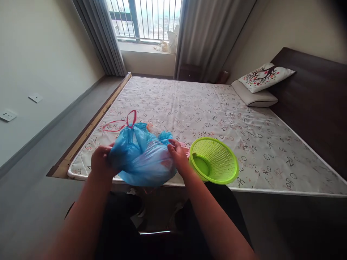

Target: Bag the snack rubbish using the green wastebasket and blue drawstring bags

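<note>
A filled blue plastic bag [148,160] sits at the near edge of the mattress, with red drawstring loops [131,119] sticking up from its tied top. My left hand [102,160] grips the bag's left side, its fingers partly hidden behind the plastic. On the other side my right hand [177,153] holds the bag with bent fingers. Close to my right wrist stands a tilted lime-green plastic basket [223,159], its open mouth turned up. Some pink material [185,148] shows between the bag and the basket. What the bag contains cannot be made out.
The letter-printed mattress [173,104] lies on a wooden bed frame [94,122]. A patterned pillow [267,76] rests on a beige cushion [256,94] by the dark headboard [314,83]. Grey curtains [208,36] flank a barred window. My knees are below the near mattress edge.
</note>
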The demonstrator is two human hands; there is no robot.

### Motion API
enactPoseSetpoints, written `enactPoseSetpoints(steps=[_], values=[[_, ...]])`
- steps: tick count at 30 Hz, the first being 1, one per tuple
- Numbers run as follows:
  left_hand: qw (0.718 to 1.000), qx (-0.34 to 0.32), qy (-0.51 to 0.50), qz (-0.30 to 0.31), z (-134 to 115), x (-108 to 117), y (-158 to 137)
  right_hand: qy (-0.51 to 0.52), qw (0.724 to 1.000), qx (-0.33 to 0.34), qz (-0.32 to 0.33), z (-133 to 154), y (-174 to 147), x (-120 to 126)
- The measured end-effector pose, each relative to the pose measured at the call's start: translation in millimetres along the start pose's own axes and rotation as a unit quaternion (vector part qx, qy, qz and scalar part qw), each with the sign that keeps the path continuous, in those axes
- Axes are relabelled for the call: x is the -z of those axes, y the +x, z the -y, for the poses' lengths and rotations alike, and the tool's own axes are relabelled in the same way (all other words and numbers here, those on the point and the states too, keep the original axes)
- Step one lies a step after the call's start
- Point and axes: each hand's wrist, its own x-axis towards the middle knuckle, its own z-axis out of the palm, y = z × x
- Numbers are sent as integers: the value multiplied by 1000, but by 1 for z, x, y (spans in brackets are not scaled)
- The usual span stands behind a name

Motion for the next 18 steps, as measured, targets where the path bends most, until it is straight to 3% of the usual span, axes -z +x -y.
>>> enactPoseSetpoints(steps=[2, 5, 8, 11, 14, 16, 18], values=[[998, 30, -28, 50, 4, -14, -11, -40, 996, -39, 64, 9, -1, 8], [978, 76, -60, 185, 9, -35, -28, -78, 984, -29, 156, 22, -9, 17], [942, 108, -86, 306, 16, -56, -37, 30, 970, -29, 241, 33, -19, 16], [924, 111, -66, 359, 20, -68, -36, 127, 935, -64, 323, 34, -24, 9], [928, 80, -27, 363, 13, -59, -33, 139, 935, -51, 322, 32, -22, 8], [933, 41, 38, 356, -1, -40, -35, 161, 948, -40, 273, 34, -21, 12], [936, -22, 170, 309, -21, -21, -41, 198, 959, -24, 203, 39, -20, 17]])
